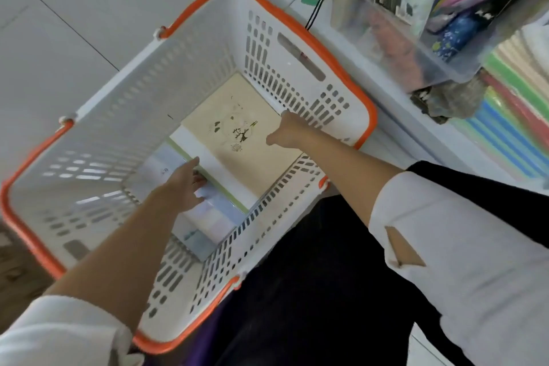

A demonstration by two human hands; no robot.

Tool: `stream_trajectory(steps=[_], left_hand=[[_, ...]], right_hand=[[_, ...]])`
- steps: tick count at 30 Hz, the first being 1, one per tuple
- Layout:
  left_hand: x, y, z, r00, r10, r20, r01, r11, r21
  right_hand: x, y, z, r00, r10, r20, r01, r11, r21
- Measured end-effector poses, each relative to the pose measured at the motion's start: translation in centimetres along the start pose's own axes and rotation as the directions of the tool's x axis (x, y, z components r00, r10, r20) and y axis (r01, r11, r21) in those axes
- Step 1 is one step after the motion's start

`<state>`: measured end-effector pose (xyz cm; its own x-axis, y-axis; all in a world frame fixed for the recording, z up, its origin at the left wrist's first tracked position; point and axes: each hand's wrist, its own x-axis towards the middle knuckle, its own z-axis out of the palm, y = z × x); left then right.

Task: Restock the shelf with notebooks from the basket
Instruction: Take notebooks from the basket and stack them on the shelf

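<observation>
A white plastic basket (124, 116) with an orange rim stands on the floor below me. On its bottom lies a beige notebook (237, 140) with a small dark drawing, on top of a pale blue and white notebook (208, 217). My left hand (184, 184) reaches under the beige notebook's white near edge, fingers tucked beneath it. My right hand (286, 131) grips the notebook's far right edge by the basket wall, fingers curled out of sight.
The shelf unit (392, 128) stands right of the basket. A clear bin (395, 47) of soft goods sits on it, and coloured notebooks or folders (511, 134) stand in a row at the far right. Pale floor tiles lie to the left.
</observation>
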<state>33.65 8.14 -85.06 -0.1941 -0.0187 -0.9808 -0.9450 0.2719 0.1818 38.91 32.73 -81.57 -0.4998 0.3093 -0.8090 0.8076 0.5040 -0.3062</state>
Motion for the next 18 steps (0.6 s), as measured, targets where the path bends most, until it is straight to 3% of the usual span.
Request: stream_trajectory(steps=[3, 11, 15, 17, 18], left_hand=[[0.9, 0.2, 0.7, 0.998, -0.038, -0.048, 0.035, 0.997, -0.063], [0.7, 0.6, 2.1, 0.985, -0.014, -0.17, 0.015, 1.0, 0.005], [0.7, 0.2, 2.1, 0.984, 0.007, -0.181, -0.009, 1.0, -0.008], [0.7, 0.0, 2.2, 0.984, 0.008, -0.178, -0.013, 1.0, -0.027], [0.7, 0.0, 2.3, 0.985, 0.008, -0.173, -0.015, 0.999, -0.038]], right_hand=[[1.3, 0.1, 0.3, 0.999, -0.009, 0.04, 0.009, 1.0, 0.01], [3.9, 1.2, 0.6, 0.994, -0.007, 0.111, -0.011, 0.987, 0.159], [3.6, -0.8, 2.8, 0.95, -0.054, 0.307, 0.004, 0.987, 0.162], [3.8, -2.4, 4.6, 0.96, -0.095, 0.265, 0.044, 0.98, 0.192], [4.0, -2.7, 4.8, 0.982, -0.103, 0.16, 0.076, 0.982, 0.171]])
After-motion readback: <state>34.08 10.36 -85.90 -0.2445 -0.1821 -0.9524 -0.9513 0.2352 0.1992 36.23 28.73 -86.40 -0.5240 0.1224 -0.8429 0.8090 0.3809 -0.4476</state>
